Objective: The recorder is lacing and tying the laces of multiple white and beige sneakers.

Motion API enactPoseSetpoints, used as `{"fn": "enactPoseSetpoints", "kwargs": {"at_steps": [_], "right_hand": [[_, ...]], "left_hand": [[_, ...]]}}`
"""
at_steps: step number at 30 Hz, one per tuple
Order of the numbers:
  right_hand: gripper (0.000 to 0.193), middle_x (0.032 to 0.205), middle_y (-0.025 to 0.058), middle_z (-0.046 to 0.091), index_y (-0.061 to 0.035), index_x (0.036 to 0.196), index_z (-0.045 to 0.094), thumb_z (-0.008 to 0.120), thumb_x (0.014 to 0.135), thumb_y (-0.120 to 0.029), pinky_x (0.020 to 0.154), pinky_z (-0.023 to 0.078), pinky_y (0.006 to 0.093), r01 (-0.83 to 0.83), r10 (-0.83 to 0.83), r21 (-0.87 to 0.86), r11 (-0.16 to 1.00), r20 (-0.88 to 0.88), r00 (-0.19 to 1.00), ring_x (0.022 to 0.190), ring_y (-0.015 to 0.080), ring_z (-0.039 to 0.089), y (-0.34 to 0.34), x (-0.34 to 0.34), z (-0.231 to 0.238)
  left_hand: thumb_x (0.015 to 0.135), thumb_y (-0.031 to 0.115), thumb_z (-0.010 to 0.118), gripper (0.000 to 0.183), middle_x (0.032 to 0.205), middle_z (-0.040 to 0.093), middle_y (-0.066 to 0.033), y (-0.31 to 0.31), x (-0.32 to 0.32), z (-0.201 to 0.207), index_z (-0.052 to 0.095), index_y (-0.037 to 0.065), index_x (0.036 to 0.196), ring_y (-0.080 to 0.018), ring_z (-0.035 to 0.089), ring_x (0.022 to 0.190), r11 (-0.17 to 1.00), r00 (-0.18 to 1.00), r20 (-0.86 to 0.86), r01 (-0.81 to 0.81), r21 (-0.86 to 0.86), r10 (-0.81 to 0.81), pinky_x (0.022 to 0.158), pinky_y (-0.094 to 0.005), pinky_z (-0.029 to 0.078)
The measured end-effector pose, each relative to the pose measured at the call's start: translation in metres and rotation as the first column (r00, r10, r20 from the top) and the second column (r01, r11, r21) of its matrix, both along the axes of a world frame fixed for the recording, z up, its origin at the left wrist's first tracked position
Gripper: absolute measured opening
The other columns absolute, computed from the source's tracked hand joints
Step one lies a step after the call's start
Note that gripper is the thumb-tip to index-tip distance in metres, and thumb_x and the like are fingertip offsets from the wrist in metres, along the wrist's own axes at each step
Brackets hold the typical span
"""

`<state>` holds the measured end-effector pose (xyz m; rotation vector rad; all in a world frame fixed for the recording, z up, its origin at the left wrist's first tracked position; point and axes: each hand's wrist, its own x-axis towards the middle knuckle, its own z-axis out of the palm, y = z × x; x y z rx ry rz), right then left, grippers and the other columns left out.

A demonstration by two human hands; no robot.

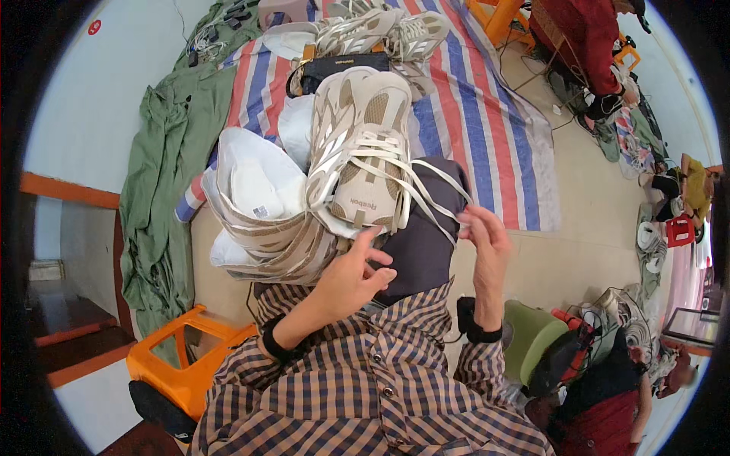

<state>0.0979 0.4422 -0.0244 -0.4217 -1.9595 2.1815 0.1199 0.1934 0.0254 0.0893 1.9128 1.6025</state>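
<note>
Laces (411,170), flat, white cloth, mid-frame, may knot if tugged; left hand (356,272) half-open, empty; right hand (487,242) curled, hold I can't tell.

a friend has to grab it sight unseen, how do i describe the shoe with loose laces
Find the striped sheet, then the dark trousers at its near edge. The beige shoe lies there, right of the stacked shoe pieces and left of the right hand. Unlike those pieces, it trails long, loose cream laces.
</note>
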Motion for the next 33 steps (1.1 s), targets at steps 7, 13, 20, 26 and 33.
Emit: {"fn": "enactPoseSetpoints", "kwargs": {"at_steps": [7, 13, 20, 26, 33], "right_hand": [[0.023, 0.094, 0.0059, 0.067, -0.0006, 0.112, 0.062, 0.057, 0.09, -0.007, 0.061, 0.049, 0.0224, -0.28, 0.274, 0.164, 0.946, 0.06, 0.96, 0.065, 0.0094, 0.059, -0.039, -0.028, 0.031], [0.03, 0.099, 0.0062, 0.066, -0.0043, 0.115, 0.061, 0.06, 0.085, -0.002, 0.066, 0.048, 0.0241, -0.335, 0.351, 0.339, 0.879, 0.014, 0.936, 0.072, 0.0108, 0.059, -0.041, -0.018, 0.015], [0.026, 0.089, 0.0063, 0.066, -0.0039, 0.111, 0.064, 0.06, 0.085, -0.001, 0.067, 0.048, 0.0251, -0.292, 0.314, 0.418, 0.86, 0.017, 0.949, 0.073, 0.0108, 0.059, -0.047, -0.019, 0.017], [0.022, 0.086, 0.0062, 0.066, -0.0024, 0.108, 0.065, 0.061, 0.086, -0.003, 0.068, 0.047, 0.0247, -0.259, 0.284, 0.391, 0.883, -0.005, 0.959, 0.073, 0.0107, 0.059, -0.045, -0.018, 0.016], [0.022, 0.086, 0.005, 0.066, -0.0025, 0.108, 0.065, 0.06, 0.087, -0.003, 0.068, 0.047, 0.0242, -0.292, 0.303, 0.356, 0.888, 0.027, 0.953, 0.073, 0.0098, 0.057, -0.045, -0.017, 0.018]], "left_hand": [[0.095, 0.013, 0.052, 0.058, 0.124, 0.054, -0.0205, -0.004, -0.013, -0.016, 0.02, 0.003, 0.143, -0.0222, 0.064, 0.094, 0.973, 0.995, 0.099, 0.006, 0.23, -0.03, 0.077, -0.0291, 0.051], [0.096, 0.018, 0.052, 0.057, 0.129, 0.051, -0.0204, -0.004, -0.012, -0.009, 0.022, 0.003, 0.142, -0.0262, 0.063, 0.102, 0.927, 0.986, 0.167, -0.068, 0.37, 0.005, 0.086, -0.0325, 0.05], [0.096, 0.02, 0.053, 0.051, 0.124, 0.056, -0.0204, -0.006, -0.015, -0.016, 0.03, 0.002, 0.138, -0.0255, 0.063, 0.101, 0.909, 0.985, 0.173, -0.092, 0.406, 0.023, 0.086, -0.0324, 0.05], [0.097, 0.02, 0.051, 0.046, 0.123, 0.057, -0.0192, 0.0, -0.023, -0.009, 0.035, 0.0, 0.135, -0.0242, 0.063, 0.102, 0.928, 0.969, 0.246, -0.071, 0.367, -0.023, 0.087, -0.033, 0.051], [0.099, 0.025, 0.047, 0.029, 0.101, 0.064, -0.0122, 0.016, -0.027, -0.008, 0.059, 0.0, 0.105, -0.0183, 0.063, 0.091, 0.87, 0.932, 0.333, -0.041, 0.491, -0.144, 0.084, -0.0324, 0.05]]}}
